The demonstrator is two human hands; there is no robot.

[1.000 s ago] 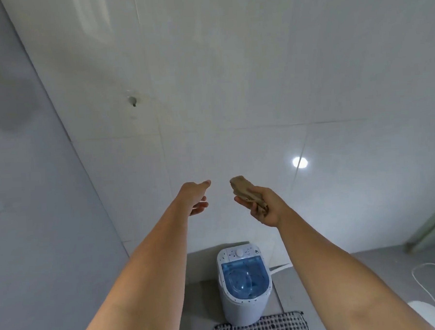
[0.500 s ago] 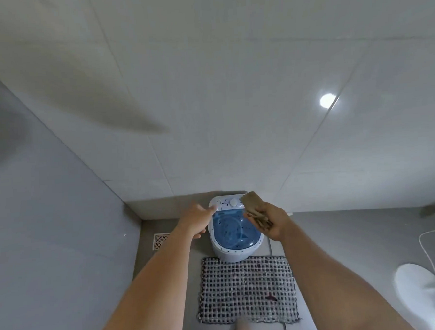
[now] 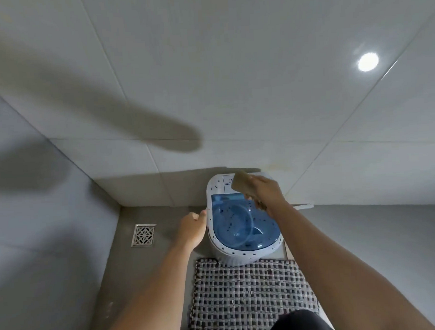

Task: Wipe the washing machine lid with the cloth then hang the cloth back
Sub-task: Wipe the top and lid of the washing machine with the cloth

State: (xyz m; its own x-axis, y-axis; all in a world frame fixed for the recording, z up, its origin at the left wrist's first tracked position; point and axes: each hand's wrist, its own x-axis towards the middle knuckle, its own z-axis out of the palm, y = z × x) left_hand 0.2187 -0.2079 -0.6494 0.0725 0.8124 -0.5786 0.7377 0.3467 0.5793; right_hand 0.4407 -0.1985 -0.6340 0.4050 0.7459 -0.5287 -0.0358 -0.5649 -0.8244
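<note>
The white tiled wall (image 3: pixel 232 75) fills the upper part of my view and carries a round light reflection (image 3: pixel 368 61) at upper right and a long dark shadow (image 3: pixel 134 129) at left. A grey wall (image 3: pixel 38 224) meets it in the corner at left. Below lies the grey floor (image 3: pixel 366 232). On that floor, directly in front of me, lies a woven checked mat (image 3: pixel 251 296), its far edge touching the base of the washing machine (image 3: pixel 231 255).

The washing machine is small and white, standing against the tiled wall. Its top is covered by a translucent blue lid (image 3: pixel 239 224), closed, speckled with dark spots; a white control panel (image 3: pixel 220 185) sits behind the lid, next to the wall. A square metal floor drain (image 3: pixel 143 235) is set in the floor to the left of the machine, well apart from it.

My left hand (image 3: pixel 193 229) rests against the left side of the machine, fingers curled toward the rim; I cannot tell how firmly it grips. My right hand (image 3: pixel 265 192) is closed around the cloth (image 3: pixel 241 182), a tan folded piece. The cloth is held over the rear right part of the machine top, at the control panel and the back edge of the lid; I cannot tell whether it touches.
</note>
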